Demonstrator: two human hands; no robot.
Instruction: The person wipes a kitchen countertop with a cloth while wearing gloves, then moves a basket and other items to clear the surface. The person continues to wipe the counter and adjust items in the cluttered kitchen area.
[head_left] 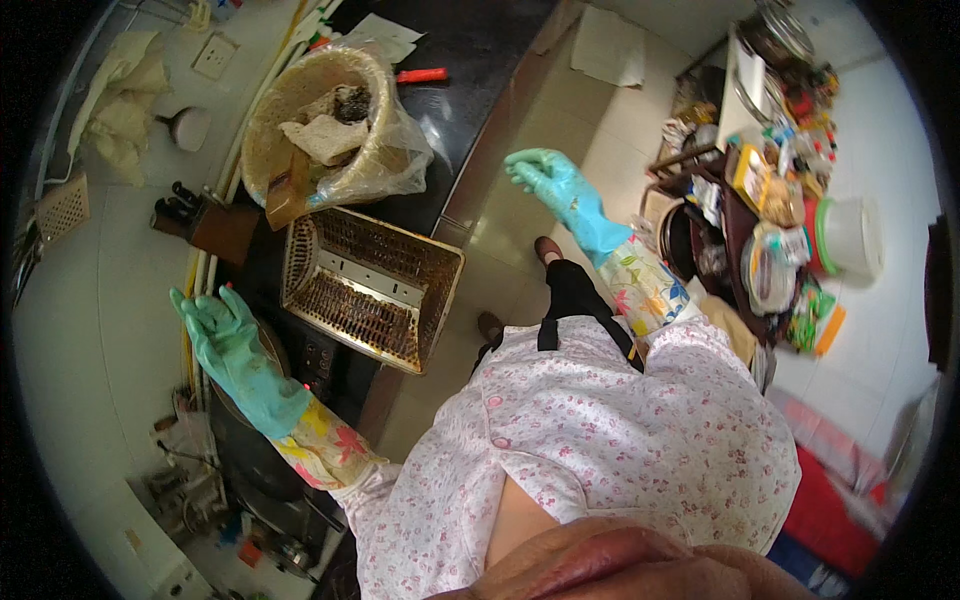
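Note:
My left hand (222, 335), in a teal rubber glove with a flowered cuff, is raised over the dark counter with its fingers apart and nothing in it. It hovers just left of a brown wire tray (370, 285) that lies on the counter. My right hand (560, 190), in a matching blue-green glove, is lifted over the tiled floor, fingers loosely spread and empty, right of the counter edge. A woven basket (320, 120) lined with a clear plastic bag and holding scraps stands behind the tray.
A knife block (205, 220) stands at the wall left of the basket. A red-handled tool (420, 75) lies on the black counter (470, 80). A crowded shelf (770, 200) of jars, packets and a white tub stands to the right. A dark pan (250, 450) sits below my left arm.

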